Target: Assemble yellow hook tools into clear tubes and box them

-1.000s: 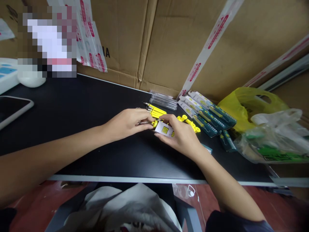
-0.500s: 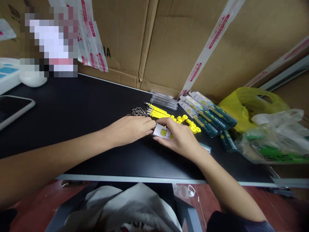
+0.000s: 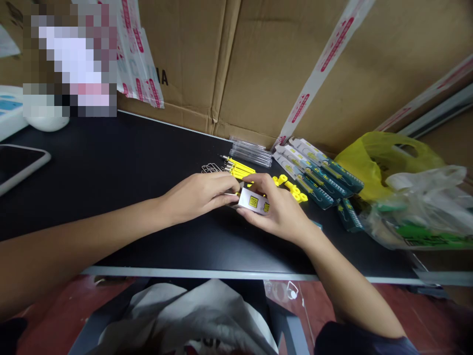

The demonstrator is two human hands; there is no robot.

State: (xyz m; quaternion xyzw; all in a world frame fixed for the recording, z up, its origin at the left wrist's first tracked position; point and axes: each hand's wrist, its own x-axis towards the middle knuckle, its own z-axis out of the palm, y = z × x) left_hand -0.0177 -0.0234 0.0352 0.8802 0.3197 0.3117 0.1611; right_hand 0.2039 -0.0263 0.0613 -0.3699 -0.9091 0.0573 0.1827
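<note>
My right hand point(image 3: 279, 209) is closed round a small white box with yellow print point(image 3: 254, 202), held just above the black tabletop point(image 3: 111, 162). My left hand point(image 3: 199, 195) pinches at the box's left end; what its fingertips hold is hidden. Just behind the hands lie several yellow pens point(image 3: 238, 170), a bunch of metal clips point(image 3: 210, 168) and small yellow caps point(image 3: 293, 190).
Clear plastic tubes point(image 3: 251, 152) and green-and-white packs point(image 3: 318, 172) lie at the back right. Yellow and clear plastic bags point(image 3: 402, 192) fill the right side. Cardboard boxes point(image 3: 258, 64) wall the back. A phone point(image 3: 18, 165) lies far left. A cloth bag point(image 3: 177, 320) sits below the table edge.
Both hands have shifted slightly, back and then forward again. The right hand has lifted and tilted the white box, while the left fingertips stay at its left end.
</note>
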